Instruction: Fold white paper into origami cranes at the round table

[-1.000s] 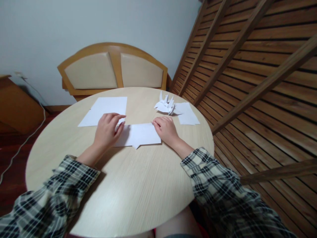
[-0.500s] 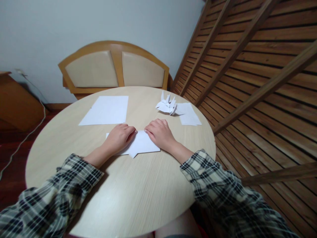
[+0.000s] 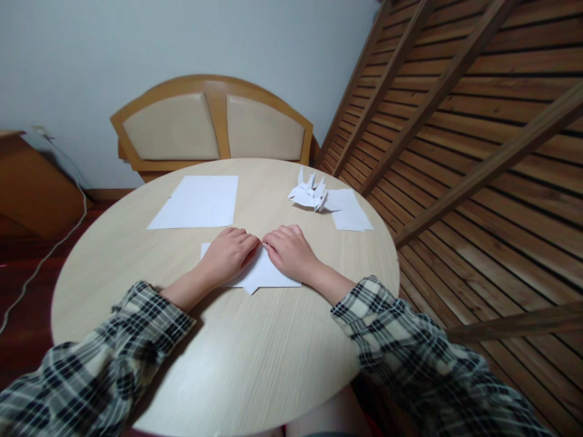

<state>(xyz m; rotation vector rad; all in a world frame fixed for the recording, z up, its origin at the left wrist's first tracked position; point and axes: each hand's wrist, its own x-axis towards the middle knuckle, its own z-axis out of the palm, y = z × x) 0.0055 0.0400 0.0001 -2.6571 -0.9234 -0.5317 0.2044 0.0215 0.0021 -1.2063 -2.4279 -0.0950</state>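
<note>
Both have closed in: left hand (image 3: 234,252) and right hand (image 3: 290,252) now meet mid-frame, fingers bunched over folded paper (image 3: 263,274), seemingly firming its crease, pinch unclear.

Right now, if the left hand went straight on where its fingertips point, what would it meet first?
Probably the right hand, just ahead of the left hand over the folded paper; whether the hands touch is unclear.
</note>
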